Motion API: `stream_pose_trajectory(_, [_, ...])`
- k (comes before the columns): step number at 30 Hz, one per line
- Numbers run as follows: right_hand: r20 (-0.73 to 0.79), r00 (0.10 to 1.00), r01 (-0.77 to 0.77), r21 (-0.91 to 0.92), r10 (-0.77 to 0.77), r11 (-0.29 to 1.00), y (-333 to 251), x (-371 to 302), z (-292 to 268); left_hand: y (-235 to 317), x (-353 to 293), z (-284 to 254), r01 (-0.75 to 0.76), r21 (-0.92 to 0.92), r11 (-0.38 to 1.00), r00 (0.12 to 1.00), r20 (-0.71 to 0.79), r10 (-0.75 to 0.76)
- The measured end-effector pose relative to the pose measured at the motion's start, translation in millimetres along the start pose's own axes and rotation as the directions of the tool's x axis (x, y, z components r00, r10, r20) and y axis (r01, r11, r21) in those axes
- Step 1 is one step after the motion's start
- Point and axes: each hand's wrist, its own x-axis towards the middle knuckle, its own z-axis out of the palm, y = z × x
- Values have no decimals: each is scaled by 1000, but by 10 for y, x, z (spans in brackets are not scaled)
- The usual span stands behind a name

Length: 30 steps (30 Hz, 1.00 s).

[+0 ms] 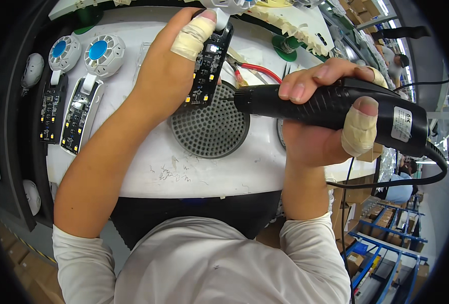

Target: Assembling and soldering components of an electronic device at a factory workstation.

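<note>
Above the worktop [209, 182], the left hand [170, 68] is clamping its fingers on a partly hidden circuit board [213, 63]; the right hand [310, 143] is gripping a black corded screwdriver [328, 109]. Its bit [228, 99] is pointing at the board, contact being unclear.

White worktop [219, 180]: round grey dish [209, 133], red-handled pliers [261, 70], green spool [286, 47].

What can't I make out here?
- Head view: most fingers of the left hand, hidden behind the circuit board.
- Head view: the top of the white round head, cut off by the upper edge.
- Head view: the tip of the black driver, too fine against the perforated dish.
</note>
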Motion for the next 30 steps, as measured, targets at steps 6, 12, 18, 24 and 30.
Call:
stream_pose_trajectory(6, [15, 1000, 17, -58, -16, 998, 34, -16, -9, 14, -20, 32, 3, 6, 1000, 1000, -8, -3])
stream_pose_trajectory(12, [25, 1000, 19, -48, -18, 999, 47, -41, 36, -51, 23, -7, -95, 140, 986, 995, -3, 96])
stream_pose_trajectory(18, [10, 1000, 14, -90, -13, 996, 40, -26, 26, -36, 6, 32, -82, 77, 994, 996, -17, 84])
stream_pose_trajectory(24, [46, 996, 73, -4, -73, 997, -257, 66, 32, -6, -19, 25, -8, -41, 999, 998, -65, 5])
stream_pose_trajectory(30, [-83, 994, 87, 124, -77, 988, -565, 52, 159, -10, -21, 108, 30, -197, 980, 996, -75, -46])
